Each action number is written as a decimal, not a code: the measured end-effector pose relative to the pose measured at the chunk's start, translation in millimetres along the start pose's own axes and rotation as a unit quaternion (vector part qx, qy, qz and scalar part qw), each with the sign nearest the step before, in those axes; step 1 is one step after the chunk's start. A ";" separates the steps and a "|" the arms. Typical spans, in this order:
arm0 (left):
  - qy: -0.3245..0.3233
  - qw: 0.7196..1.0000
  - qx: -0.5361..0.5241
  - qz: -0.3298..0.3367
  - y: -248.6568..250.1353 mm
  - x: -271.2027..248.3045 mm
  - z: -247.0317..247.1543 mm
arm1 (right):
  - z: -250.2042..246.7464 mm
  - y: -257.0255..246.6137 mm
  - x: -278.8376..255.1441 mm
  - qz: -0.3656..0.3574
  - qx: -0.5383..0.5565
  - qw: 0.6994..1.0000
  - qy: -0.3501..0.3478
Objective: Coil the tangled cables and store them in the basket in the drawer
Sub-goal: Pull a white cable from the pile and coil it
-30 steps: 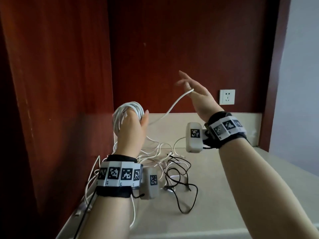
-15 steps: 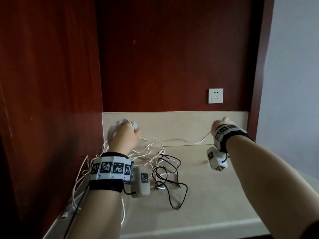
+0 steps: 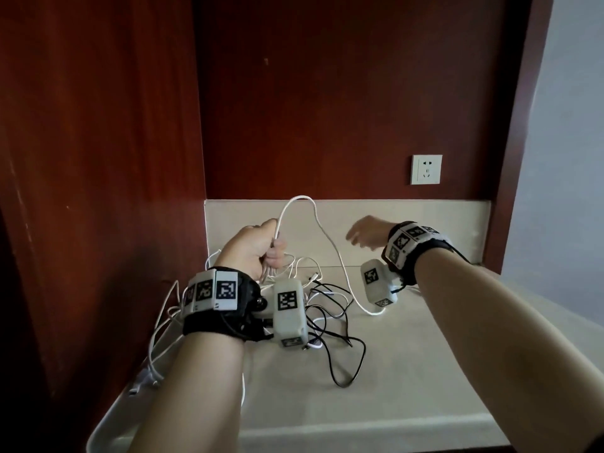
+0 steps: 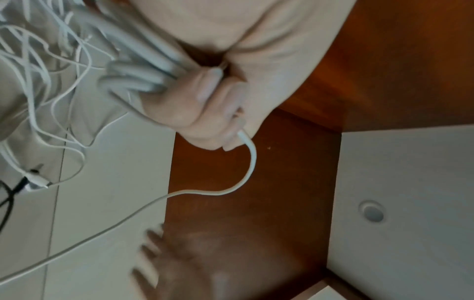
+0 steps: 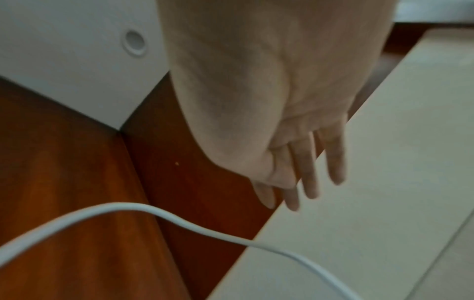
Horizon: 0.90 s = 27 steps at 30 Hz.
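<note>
The left hand (image 3: 258, 246) clamps its grip on the white cable (image 3: 330, 243) coil so the loops stay together, above the counter's (image 3: 425, 371) back-left corner; the right hand (image 3: 367, 232) hovers beside, fingers apart, holding nothing.

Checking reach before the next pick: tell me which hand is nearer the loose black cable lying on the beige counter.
Left. The left hand, gripping the white cable coil, hovers just behind the black cable; the open right hand is farther off to its right.

Right side: we've got bare countertop (image 3: 425, 354) to pass over.
Left side: cable tangle (image 3: 327, 308) blocks, wood panel (image 3: 98, 191) hems us.
</note>
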State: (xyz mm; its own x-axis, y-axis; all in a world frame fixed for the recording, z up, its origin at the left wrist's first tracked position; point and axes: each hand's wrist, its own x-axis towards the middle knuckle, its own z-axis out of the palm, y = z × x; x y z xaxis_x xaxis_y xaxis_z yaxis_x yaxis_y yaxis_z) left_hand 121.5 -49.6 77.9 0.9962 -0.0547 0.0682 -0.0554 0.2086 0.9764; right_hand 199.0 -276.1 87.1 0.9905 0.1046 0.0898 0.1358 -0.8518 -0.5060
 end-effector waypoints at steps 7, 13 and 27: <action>-0.018 0.997 0.060 -0.044 -8.9 -5.2 7.5 | 11.2 -58.9 -35.7 -0.224 0.091 0.970 0.022; -0.049 0.997 0.046 -0.030 -9.1 -9.5 -8.1 | 20.7 -59.4 -36.4 -0.249 0.123 0.957 0.079; -0.304 0.932 -0.189 -0.056 -16.0 -25.0 -25.5 | 66.6 -64.3 -68.1 -0.249 0.193 0.948 0.042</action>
State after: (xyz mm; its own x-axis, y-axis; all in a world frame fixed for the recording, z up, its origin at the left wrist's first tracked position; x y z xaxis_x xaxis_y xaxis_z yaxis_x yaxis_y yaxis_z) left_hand 99.2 -26.7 55.4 0.7654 -0.6159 0.1868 0.1884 0.4919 0.8500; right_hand 124.4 -194.3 56.4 0.7984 0.3884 0.4601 0.6003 -0.4543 -0.6582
